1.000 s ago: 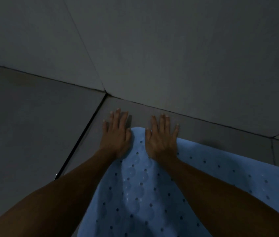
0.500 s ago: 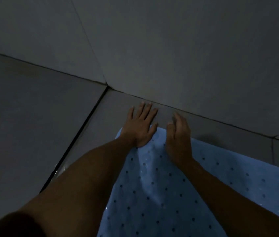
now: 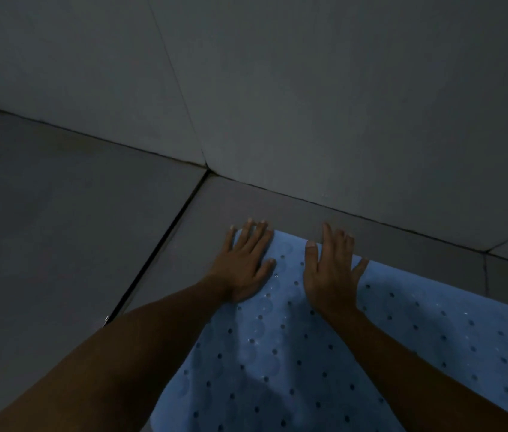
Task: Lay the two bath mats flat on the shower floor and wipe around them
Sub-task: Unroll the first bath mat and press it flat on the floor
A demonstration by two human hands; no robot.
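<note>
A light blue bath mat (image 3: 293, 353) with small holes and round suction cups lies on the grey tiled shower floor (image 3: 59, 244), its far corner near the wall. My left hand (image 3: 243, 263) presses flat on that far corner with straight, spread fingers. My right hand (image 3: 330, 272) presses flat on the mat's far edge just to the right, fingertips reaching past the edge onto the floor. Only one mat is in view.
The grey tiled wall (image 3: 308, 104) rises right behind the mat's far edge. A dark grout line (image 3: 159, 244) runs across the floor left of the mat. The scene is dim.
Both hands have shifted along the mat's far corner; the right hand, turned on edge half a second ago, now lies flat, and the two hands are further apart.
</note>
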